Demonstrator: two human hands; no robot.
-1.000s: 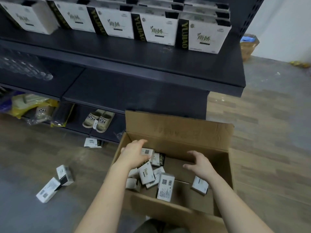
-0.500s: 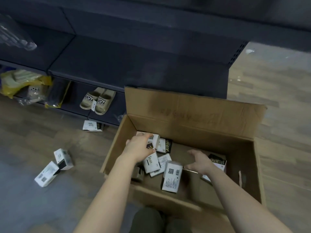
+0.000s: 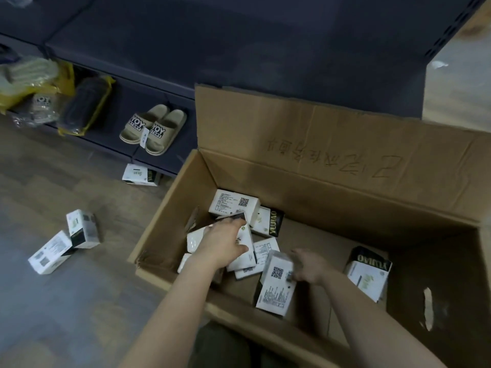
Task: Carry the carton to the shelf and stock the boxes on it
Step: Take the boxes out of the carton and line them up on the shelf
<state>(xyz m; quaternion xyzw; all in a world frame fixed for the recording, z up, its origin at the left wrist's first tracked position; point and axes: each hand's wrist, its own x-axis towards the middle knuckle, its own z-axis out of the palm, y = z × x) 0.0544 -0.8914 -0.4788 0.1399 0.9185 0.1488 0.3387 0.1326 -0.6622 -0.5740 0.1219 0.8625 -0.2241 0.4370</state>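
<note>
2 loose boxes [image 3: 50, 252] lie on the floor [image 3: 79, 301] at 9 o'clock of the open carton [image 3: 318, 166], and a 3rd box [image 3: 140, 176] lies at 11 o'clock, below the dark shelf [image 3: 239, 43]. Inside the carton, my left hand [image 3: 224, 245] lies over a white box [image 3: 245, 251] in the heap; I cannot tell whether its fingers grip it. At 3 o'clock of it, my right hand [image 3: 308, 266] pinches the top corner of an upright box [image 3: 276, 285]. That corner hold looks thin: lifted fast, the box could twist free and drop to the floor.
</note>
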